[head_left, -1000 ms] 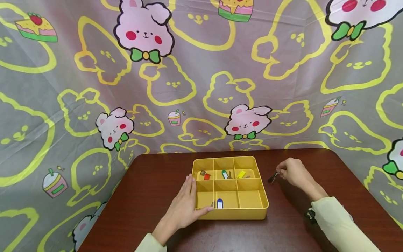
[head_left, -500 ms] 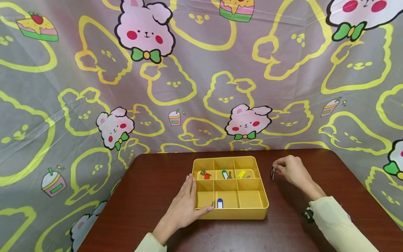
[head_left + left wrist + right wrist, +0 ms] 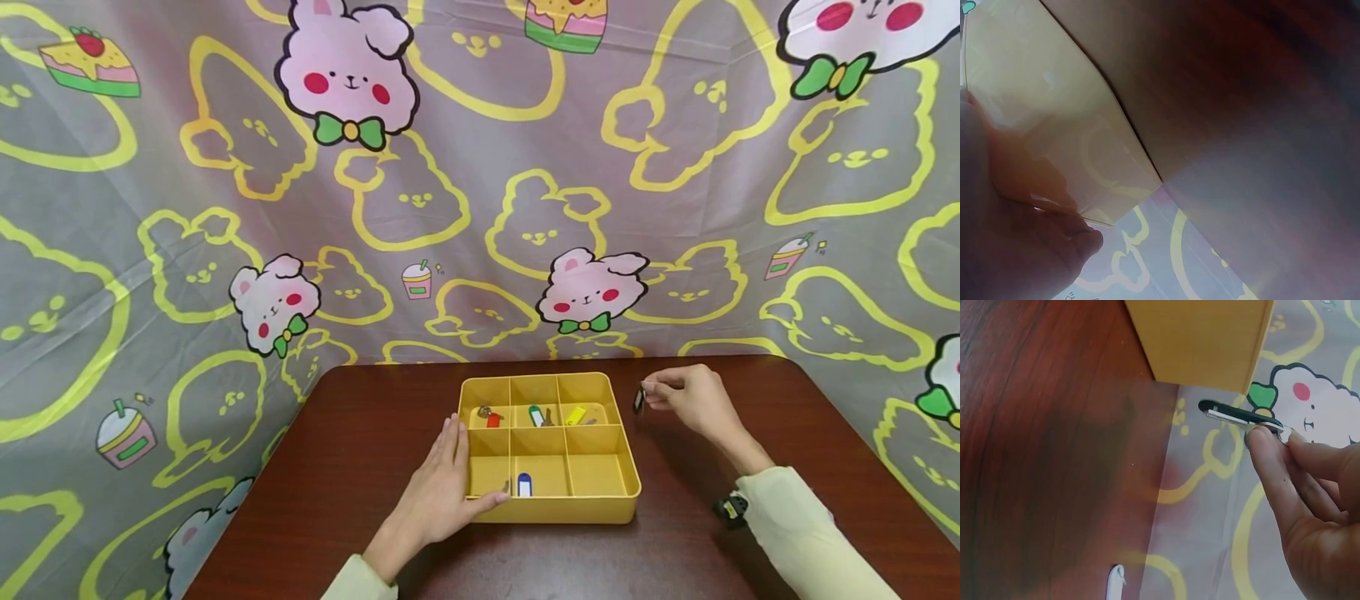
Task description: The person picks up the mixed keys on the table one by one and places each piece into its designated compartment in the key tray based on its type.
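In the head view my right hand (image 3: 697, 404) pinches a black key tag (image 3: 639, 398) by its ring end, in the air just right of a yellow divided box (image 3: 555, 509). The right wrist view shows the black tag jutting from between thumb and fingers, with metal beside it. My left hand (image 3: 435, 492) rests against the box's left wall, fingers straight, thumb over the front rim. In the back row lie a red tag (image 3: 492, 421) with metal pieces, a green tag (image 3: 536, 415) with a key (image 3: 548, 417), and a yellow tag (image 3: 575, 416). A blue tag (image 3: 524, 485) lies in the front middle compartment.
The box stands on a dark brown wooden table (image 3: 360, 433). A patterned curtain (image 3: 480, 208) hangs behind and beside the table. A black device (image 3: 731, 511) sits at the right wrist. In the right wrist view a white strip (image 3: 1115, 584) shows at the bottom edge.
My right hand has moved slightly left and up toward the box, raising the black key tag and turning it upright. The left hand and the box stay in place.
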Tool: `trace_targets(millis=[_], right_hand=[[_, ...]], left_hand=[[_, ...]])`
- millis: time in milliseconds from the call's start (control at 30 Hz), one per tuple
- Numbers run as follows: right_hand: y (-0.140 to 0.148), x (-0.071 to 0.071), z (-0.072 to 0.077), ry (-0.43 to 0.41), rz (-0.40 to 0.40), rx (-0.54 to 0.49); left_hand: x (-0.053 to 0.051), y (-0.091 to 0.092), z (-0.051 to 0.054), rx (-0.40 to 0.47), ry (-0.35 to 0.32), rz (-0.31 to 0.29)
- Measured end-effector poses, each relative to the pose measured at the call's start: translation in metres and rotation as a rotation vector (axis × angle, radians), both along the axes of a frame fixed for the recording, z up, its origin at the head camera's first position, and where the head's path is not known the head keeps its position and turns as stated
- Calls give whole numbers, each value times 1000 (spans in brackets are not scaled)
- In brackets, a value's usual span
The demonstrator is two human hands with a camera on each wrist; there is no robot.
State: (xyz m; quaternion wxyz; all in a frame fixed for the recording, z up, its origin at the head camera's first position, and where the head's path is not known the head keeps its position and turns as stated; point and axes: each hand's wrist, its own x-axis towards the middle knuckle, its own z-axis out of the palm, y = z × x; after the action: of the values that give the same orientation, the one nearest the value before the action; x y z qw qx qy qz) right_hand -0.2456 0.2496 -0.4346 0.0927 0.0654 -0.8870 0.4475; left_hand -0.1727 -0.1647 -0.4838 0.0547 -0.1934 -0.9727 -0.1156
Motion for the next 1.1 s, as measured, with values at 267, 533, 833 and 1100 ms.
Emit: trace_targets(millis=[267,533,833,1100], right_hand=[[-4,0,7,-8,15,-76],[-6,3,13,-4,30,-116],[-10,4,19,-7,75,-203],[-16,6,25,-11,95,-229]], left_hand=[[0,0,0,-14,6,1],[0,0,0,-11,-7,6],[1,0,1,-15,-5,7],[1,0,2,-6,-15,7]])
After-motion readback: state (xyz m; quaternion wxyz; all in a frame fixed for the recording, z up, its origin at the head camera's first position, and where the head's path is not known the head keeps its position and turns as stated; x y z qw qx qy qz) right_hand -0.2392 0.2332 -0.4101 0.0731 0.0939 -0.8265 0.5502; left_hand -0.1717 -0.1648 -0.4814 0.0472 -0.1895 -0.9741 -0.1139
